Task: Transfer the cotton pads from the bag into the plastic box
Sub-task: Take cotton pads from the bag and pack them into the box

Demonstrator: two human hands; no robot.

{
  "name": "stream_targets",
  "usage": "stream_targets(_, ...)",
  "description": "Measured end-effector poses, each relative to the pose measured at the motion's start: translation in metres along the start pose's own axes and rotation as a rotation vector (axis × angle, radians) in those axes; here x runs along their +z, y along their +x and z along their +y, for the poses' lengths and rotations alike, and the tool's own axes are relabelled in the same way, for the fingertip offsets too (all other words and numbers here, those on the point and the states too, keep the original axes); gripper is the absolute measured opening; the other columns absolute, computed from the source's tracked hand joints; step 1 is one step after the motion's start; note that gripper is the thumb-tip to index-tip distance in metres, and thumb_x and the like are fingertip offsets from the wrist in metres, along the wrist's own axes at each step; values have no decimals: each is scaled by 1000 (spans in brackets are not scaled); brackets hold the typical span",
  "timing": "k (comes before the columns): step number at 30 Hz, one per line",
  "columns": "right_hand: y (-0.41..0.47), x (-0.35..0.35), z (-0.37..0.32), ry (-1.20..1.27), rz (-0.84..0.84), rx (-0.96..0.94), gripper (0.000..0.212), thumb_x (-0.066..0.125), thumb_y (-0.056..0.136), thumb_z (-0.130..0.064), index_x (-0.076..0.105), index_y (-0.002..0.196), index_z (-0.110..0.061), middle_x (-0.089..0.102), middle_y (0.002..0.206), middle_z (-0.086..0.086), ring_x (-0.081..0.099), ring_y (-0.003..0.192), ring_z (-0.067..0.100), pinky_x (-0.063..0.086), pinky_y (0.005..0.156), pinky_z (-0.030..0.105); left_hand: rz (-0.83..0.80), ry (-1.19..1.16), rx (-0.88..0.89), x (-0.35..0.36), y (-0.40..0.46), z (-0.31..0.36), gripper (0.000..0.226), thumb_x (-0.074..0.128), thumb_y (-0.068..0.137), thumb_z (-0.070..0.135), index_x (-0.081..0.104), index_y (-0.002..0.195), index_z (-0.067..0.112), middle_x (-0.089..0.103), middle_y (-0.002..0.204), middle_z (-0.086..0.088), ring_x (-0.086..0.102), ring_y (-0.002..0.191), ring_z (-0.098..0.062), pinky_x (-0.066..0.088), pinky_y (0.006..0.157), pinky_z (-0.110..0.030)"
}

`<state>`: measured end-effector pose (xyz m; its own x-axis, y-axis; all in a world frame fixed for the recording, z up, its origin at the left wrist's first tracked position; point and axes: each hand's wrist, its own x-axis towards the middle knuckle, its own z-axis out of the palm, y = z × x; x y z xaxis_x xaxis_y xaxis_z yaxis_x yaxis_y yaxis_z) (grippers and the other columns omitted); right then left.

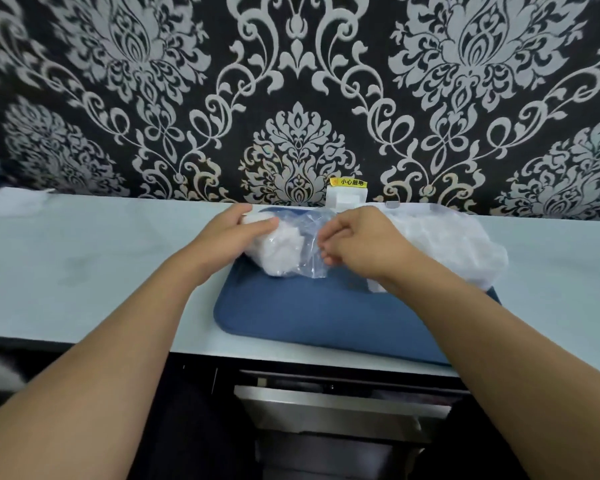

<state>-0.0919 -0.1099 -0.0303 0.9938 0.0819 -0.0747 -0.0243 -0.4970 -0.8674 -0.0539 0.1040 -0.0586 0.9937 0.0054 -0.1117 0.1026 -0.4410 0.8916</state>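
A clear plastic bag lies at the back of a blue mat. White cotton pads fill the bag's left end. My left hand grips that left end, thumb across the top of the pads. My right hand pinches the bag's loose clear film with its fingertips. Just right of my right hand sits a translucent whitish plastic thing; whether it is the plastic box I cannot tell, and my wrist hides its near-left corner.
The mat rests on a pale counter against a patterned wall. A white socket with a yellow label stands behind the bag. A blurred white object lies far left. Below the counter's front edge a drawer stands open.
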Motion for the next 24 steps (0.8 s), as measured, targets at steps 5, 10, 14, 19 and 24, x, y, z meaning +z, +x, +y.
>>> stream_targets(5,-11,7,-2,740,-45,396,12,47,98,7,54,99,-2,67,92,20,67,79,29,60,67,32,2,99,35,-1,3,-5,54,71,88,46,56,134,22,60,122,5,59,110,-15,44,86,-24)
stream_targets(10,-12,19,-1,865,-155,409,20,46,96,15,63,98,5,66,76,18,62,43,11,51,46,14,33,180,117,1,5,-6,30,65,93,43,70,110,19,69,110,3,64,106,-19,50,96,-35)
stream_targets(14,-13,27,7,487,-132,90,35,67,85,13,66,115,-4,67,87,18,57,45,12,50,46,18,98,204,113,3,4,-8,29,66,92,45,73,95,17,73,97,0,65,92,-20,51,88,-36)
stream_targets(19,-10,29,8,86,-38,-158,46,84,75,-2,65,113,-20,61,92,-4,62,45,17,50,45,22,54,33,50,4,-1,-5,26,70,92,35,74,81,12,69,73,-2,63,58,-15,54,60,-27)
stream_targets(24,-4,17,12,256,-208,-72,34,54,92,14,58,120,-5,61,115,17,67,53,22,56,50,25,2,-155,-40,5,-6,-3,25,69,95,24,74,81,4,66,70,-13,58,63,-26,56,77,-39)
